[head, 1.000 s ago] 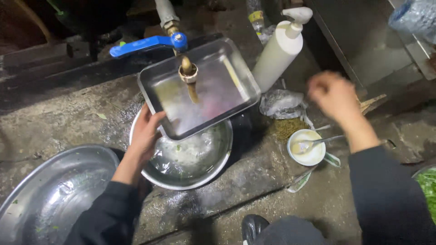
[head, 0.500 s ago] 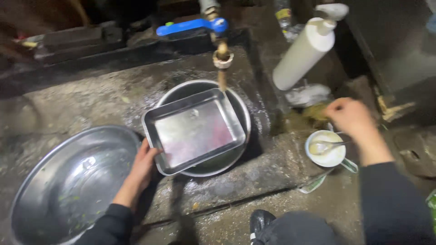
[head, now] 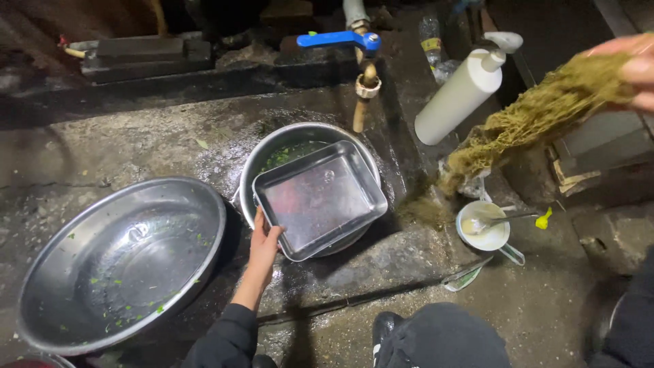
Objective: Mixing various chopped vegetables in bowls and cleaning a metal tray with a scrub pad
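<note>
Head view shows the left hand (head: 262, 240) closed on the near-left rim of the tray (head: 319, 199), which lies tilted across the small bowl (head: 286, 140) under the tap (head: 362, 88), its long axis running from near-left to far-right. Right of the tray, the right hand (head: 630, 68) pinches a net scrubber (head: 538, 116) held high, trailing down toward the tray's right edge. Left of the tray sits a large basin (head: 122, 262); right of it, a bottle (head: 466, 88) and a cup (head: 482, 228).
</note>
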